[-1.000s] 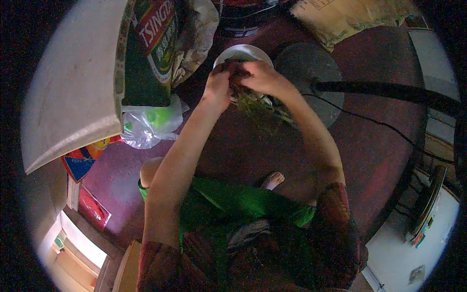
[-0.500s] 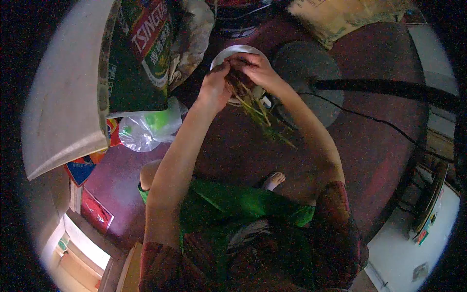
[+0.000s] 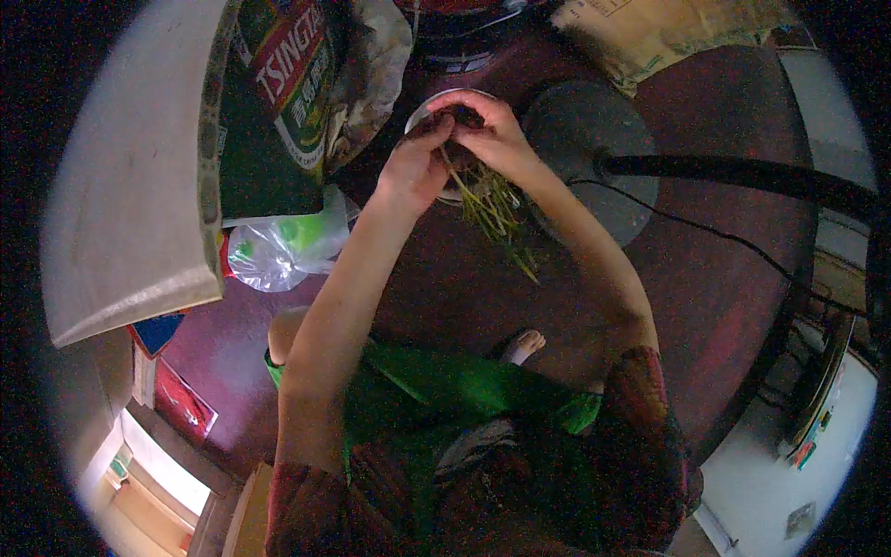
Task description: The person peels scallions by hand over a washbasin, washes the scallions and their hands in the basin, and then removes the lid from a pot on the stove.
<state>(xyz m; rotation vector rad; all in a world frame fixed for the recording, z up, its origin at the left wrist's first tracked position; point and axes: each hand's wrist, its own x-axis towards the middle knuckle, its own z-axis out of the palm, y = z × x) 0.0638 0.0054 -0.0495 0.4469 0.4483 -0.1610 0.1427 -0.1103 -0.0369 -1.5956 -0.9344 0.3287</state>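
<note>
Both hands are together above a round white bowl point(image 3: 419, 113), whose rim shows behind them. My left hand point(image 3: 418, 160) is closed on a bunch of green-stemmed plants point(image 3: 494, 212), its thumb pressed near the dark clump at their top. Curled around the other side of that clump is my right hand point(image 3: 497, 139), its fingertips meeting the left thumb. The thin stems hang down between my wrists toward my body. Whether the dark clump is roots or soil, I cannot tell. The bowl's inside is mostly hidden by my hands.
A round grey base point(image 3: 594, 121) with a black pole point(image 3: 724, 169) and cable stands right of my hands. To the left are a green Tsingtao box point(image 3: 278, 167), a crumpled sack point(image 3: 371, 84) and a clear plastic bag point(image 3: 278, 251). A brown paper bag point(image 3: 650, 37) lies at the far right.
My right fingers have shifted and arch more openly over the dark clump. The stems have swung a little and hang more steeply. My view has turned slightly.
</note>
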